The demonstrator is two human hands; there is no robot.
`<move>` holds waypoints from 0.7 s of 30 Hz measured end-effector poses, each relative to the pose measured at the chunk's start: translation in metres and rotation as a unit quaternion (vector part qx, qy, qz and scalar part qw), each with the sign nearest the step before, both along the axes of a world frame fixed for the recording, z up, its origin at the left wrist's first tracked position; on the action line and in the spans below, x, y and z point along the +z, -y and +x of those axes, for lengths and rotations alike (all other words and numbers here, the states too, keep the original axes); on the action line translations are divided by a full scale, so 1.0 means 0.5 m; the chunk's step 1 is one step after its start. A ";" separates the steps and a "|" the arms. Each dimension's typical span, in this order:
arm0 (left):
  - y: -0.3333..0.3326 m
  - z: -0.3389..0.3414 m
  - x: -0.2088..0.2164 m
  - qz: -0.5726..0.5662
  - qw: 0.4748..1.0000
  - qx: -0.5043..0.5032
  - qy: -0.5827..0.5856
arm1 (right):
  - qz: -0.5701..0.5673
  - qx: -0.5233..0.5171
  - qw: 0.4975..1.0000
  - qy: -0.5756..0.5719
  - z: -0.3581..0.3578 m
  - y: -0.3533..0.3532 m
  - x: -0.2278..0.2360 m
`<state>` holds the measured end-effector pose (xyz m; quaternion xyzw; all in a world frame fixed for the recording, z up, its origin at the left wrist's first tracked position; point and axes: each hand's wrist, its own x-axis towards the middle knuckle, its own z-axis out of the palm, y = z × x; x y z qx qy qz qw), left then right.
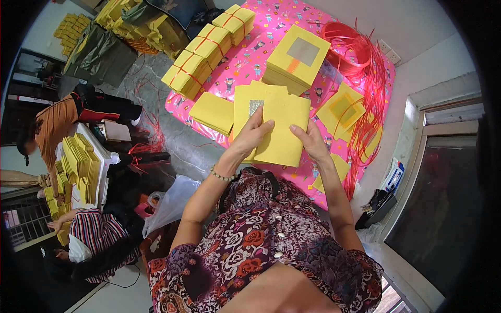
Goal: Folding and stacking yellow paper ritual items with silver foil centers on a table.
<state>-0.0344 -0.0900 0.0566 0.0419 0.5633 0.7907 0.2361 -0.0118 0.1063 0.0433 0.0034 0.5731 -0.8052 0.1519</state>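
Observation:
A thin bundle of yellow joss paper [286, 117] is held up in front of me, its sheets fanned a little. My left hand [251, 136] is closed on its left side, with the thumb on top beside a silver foil patch [255, 106]. At the right edge my right hand [312, 143] grips the same bundle, thumb above and fingers hidden beneath. Just beyond stands a tall stack of joss paper [271, 78] with a silver square on its top sheet. To the left of the bundle lies a low yellow stack [211, 112].
The pink patterned table cover [245, 68] bears a row of tied yellow bundles [209, 47] at the far left. Red plastic strapping [360, 68] sprawls along the right over loose yellow sheets [339, 109]. At left, people work beside a white table [106, 164] piled with yellow paper.

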 end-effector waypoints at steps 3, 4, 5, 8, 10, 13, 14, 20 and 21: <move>-0.010 0.018 0.010 -0.007 1.000 0.029 -0.005 | 0.045 -0.006 0.998 -0.039 0.007 -0.002 -0.002; -0.015 0.026 0.014 -0.010 0.999 0.049 -0.004 | 0.062 -0.005 0.997 -0.054 0.012 -0.003 0.001; -0.020 0.034 0.019 0.013 0.998 0.058 0.007 | 0.079 -0.003 0.994 -0.069 0.016 -0.004 0.004; -0.039 0.057 0.027 -0.015 0.994 0.090 -0.062 | 0.079 -0.026 0.992 -0.100 0.034 -0.005 0.007; -0.050 0.071 0.030 -0.003 0.991 0.109 -0.081 | 0.084 -0.023 0.991 -0.105 0.043 -0.005 0.022; -0.055 0.083 0.029 -0.018 0.983 0.135 -0.124 | 0.093 -0.021 0.989 -0.113 0.054 -0.007 0.030; -0.053 0.083 0.030 -0.017 0.983 0.133 -0.125 | 0.097 -0.021 0.988 -0.115 0.055 -0.008 0.032; -0.055 0.085 0.039 -0.030 0.981 0.135 -0.134 | 0.097 -0.029 0.986 -0.132 0.064 -0.009 0.046; -0.054 0.084 0.041 -0.023 0.982 0.132 -0.129 | 0.097 -0.030 0.986 -0.132 0.064 -0.009 0.046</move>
